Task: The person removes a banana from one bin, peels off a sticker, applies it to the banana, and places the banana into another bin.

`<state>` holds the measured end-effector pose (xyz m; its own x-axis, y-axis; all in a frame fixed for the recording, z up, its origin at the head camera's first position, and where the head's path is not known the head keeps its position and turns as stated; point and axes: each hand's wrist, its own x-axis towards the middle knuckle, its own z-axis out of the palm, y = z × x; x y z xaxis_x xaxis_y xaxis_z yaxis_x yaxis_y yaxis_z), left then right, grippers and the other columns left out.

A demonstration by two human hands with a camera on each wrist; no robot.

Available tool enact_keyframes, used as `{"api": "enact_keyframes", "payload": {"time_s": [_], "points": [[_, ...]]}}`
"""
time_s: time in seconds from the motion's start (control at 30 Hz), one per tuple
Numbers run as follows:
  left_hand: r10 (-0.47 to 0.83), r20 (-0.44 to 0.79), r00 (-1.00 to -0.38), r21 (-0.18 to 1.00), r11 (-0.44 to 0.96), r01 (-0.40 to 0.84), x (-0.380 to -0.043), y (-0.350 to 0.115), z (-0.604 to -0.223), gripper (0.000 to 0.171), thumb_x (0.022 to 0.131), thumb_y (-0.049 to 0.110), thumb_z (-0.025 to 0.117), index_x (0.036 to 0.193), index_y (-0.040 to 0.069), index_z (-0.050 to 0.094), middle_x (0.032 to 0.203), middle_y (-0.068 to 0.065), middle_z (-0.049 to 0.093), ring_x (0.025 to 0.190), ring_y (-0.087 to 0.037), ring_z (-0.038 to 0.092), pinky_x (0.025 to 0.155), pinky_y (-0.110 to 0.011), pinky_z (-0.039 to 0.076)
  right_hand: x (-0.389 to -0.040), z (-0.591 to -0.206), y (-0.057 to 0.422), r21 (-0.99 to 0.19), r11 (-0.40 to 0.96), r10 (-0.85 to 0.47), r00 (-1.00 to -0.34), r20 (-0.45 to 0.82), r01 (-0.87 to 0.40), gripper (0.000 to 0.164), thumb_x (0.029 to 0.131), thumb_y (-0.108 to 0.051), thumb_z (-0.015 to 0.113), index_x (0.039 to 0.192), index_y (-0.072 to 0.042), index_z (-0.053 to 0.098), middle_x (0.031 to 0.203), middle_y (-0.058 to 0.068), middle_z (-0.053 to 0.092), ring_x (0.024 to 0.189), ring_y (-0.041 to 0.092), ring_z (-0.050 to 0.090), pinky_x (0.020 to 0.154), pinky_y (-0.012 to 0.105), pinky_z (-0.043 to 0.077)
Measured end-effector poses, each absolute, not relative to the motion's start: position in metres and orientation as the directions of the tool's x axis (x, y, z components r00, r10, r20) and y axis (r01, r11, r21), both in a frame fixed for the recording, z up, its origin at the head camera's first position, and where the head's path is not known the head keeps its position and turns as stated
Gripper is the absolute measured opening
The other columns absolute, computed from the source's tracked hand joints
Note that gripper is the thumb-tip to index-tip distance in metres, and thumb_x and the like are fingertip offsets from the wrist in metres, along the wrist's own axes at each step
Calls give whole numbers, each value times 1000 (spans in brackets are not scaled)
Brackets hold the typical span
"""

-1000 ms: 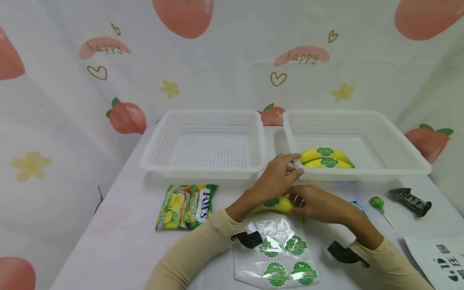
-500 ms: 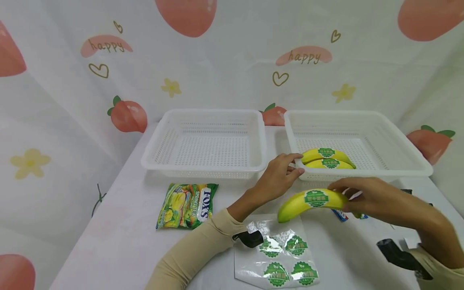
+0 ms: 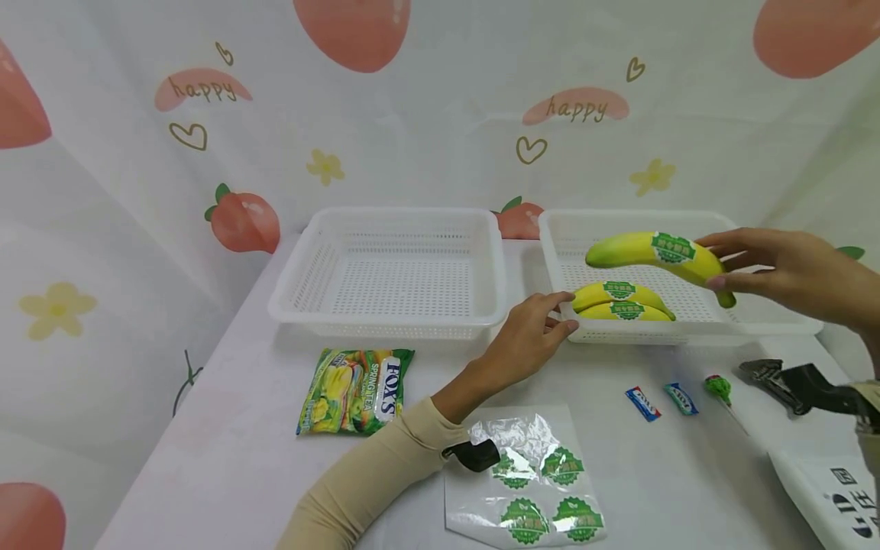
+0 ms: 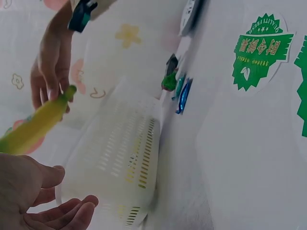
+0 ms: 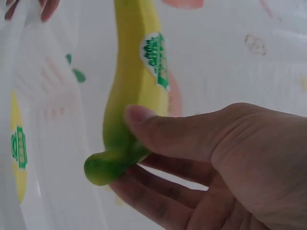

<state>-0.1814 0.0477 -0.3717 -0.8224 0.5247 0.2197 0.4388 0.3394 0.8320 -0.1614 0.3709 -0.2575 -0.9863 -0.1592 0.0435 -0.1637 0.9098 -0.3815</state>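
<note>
My right hand (image 3: 797, 263) pinches a yellow banana (image 3: 622, 250) by its stem end and holds it above the right white basket (image 3: 742, 330). A green and white sticker (image 3: 673, 247) is on the banana's side. Two more stickered bananas (image 3: 624, 300) lie side by side in that basket's near left corner. At this corner my left hand (image 3: 525, 340) grips the rim, fingers over it and thumb outside. Seen from the right wrist, the thumb (image 5: 163, 134) presses the banana while the fingers lie behind the stem.
A second white basket (image 3: 385, 319) stands to the left. In front lie a green snack bag (image 3: 354, 391), a sticker sheet (image 3: 481, 496), two small wrapped candies (image 3: 642, 403), a green lollipop (image 3: 718, 388), a dark wrapped bar (image 3: 773, 382) and a white printed packet (image 3: 825, 489).
My right hand has lifted the banana off the table near the sticker sheet, carrying it right and up over the right basket. My left hand has stayed at the basket corner.
</note>
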Motion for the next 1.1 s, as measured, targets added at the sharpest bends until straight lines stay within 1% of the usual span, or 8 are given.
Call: {"api": "enact_keyframes", "payload": {"time_s": [0.1,0.27,0.43,0.67,0.77,0.87,1.0,1.1], "points": [[523,223,-822,831,340,441,-181,48,-372,49,107,22,66,154,12,55,129,-8,63,105,-9,71,83,-13,53,-184,-253,375,-368,920,-144,-990,-8,-131,66,101,-31,75,152,2,50,144,37,55,123,61,57,96,78,47],[522,227,-822,836,329,440,-182,48,-373,50,107,22,67,154,11,55,129,-8,63,104,-9,69,84,-13,53,-216,-256,381,-366,921,-186,-976,-109,-135,65,103,-29,73,153,4,47,142,38,56,119,58,61,94,80,46],[522,228,-822,841,320,436,-182,47,-374,50,106,21,67,154,11,55,130,-8,63,104,-9,70,84,-13,54,-242,-263,382,-380,915,-217,-961,-174,-137,62,102,-27,73,150,6,50,142,39,56,120,59,60,95,77,47],[522,231,-821,834,329,443,-183,48,-375,50,106,21,68,153,10,56,126,-7,63,101,-7,69,82,-11,53,-268,-281,388,-453,891,-177,-946,-271,-37,60,102,-20,73,147,12,49,143,46,49,102,42,74,96,64,55],[520,232,-822,830,334,446,-183,49,-375,50,106,22,68,153,11,56,125,-7,63,100,-7,68,82,-11,53,-276,-289,390,-481,877,-160,-933,-322,16,62,101,-18,74,147,14,47,144,47,47,104,42,72,94,60,58],[517,235,-823,826,340,449,-183,49,-375,49,106,22,68,152,11,56,124,-7,64,99,-6,68,81,-11,53,-281,-297,390,-483,874,-148,-924,-352,44,60,101,-14,74,146,15,47,143,47,47,104,39,71,90,53,61],[516,238,-823,825,340,452,-183,49,-376,49,106,22,69,152,12,57,126,-7,64,100,-6,70,81,-11,53,-286,-303,386,-465,885,-165,-910,-381,35,60,100,-12,74,144,17,46,142,47,48,105,39,70,89,51,62],[517,245,-820,823,336,458,-184,49,-376,48,106,22,68,151,11,57,126,-7,64,100,-7,71,82,-11,53,-287,-304,381,-445,895,-188,-895,-406,14,60,100,-11,73,144,19,44,142,48,47,109,44,68,90,54,61]]}}
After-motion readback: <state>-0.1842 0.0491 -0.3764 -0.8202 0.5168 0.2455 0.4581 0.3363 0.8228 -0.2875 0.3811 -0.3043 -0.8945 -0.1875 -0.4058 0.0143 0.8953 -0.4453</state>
